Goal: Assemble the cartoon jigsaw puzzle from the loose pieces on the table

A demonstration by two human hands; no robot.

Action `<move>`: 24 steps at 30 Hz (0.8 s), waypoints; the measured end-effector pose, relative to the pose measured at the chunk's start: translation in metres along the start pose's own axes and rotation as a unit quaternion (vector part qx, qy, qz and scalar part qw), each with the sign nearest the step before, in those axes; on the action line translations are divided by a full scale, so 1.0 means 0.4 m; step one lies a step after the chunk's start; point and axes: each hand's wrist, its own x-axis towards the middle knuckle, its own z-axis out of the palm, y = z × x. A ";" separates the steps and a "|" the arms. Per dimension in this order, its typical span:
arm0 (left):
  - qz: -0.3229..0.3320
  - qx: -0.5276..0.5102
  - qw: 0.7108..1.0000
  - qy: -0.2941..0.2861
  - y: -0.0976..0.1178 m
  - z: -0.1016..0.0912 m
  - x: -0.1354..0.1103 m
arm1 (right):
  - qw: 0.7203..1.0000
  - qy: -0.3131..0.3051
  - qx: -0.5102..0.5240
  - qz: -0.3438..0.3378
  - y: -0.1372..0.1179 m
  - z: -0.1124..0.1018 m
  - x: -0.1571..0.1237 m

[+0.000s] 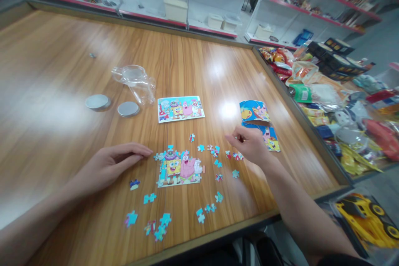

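A partly joined jigsaw puzzle (183, 169) with cartoon figures lies on the wooden table. My left hand (116, 160) rests at its left side, fingers stretched out and thumb apart, fingertips close to a light-blue edge piece (159, 156). Over the loose pieces on the right, my right hand (251, 144) is curled; its fingertips are turned away, so anything in them is hidden. Beneath it lie red-and-white pieces (238, 156). More loose pieces (161, 232) are scattered in front of the puzzle. Behind it lies a picture card (181, 109) with the same figures.
Curved blue cartoon cards (254, 111) lie beyond my right hand. At the back left are clear plastic packaging (141, 87) and two round discs (128, 109) (97, 102). Bagged goods (314, 93) line the right side, with a yellow toy truck (364, 220) lower down. Shelves (146, 12) stand behind.
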 end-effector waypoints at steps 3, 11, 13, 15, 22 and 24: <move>0.007 -0.001 1.000 -0.001 -0.004 -0.001 0.001 | 0.997 -0.076 0.023 -0.009 -0.007 0.016 -0.002; 0.017 0.011 1.000 -0.008 0.004 -0.001 0.001 | 0.990 -0.098 0.075 0.063 -0.022 0.015 -0.005; 0.021 0.012 1.000 -0.002 0.006 0.000 0.001 | 0.986 -0.109 0.086 0.086 -0.024 0.012 -0.004; 0.021 0.012 1.000 0.000 0.008 0.000 0.002 | 0.980 -0.133 0.100 0.105 -0.027 0.011 -0.003; 0.031 0.011 0.999 0.003 0.011 0.002 0.003 | 0.955 -0.234 0.144 0.116 -0.040 0.021 -0.001; 0.030 0.013 0.999 0.004 0.012 0.003 0.003 | 0.947 -0.260 0.151 0.110 -0.046 0.029 -0.006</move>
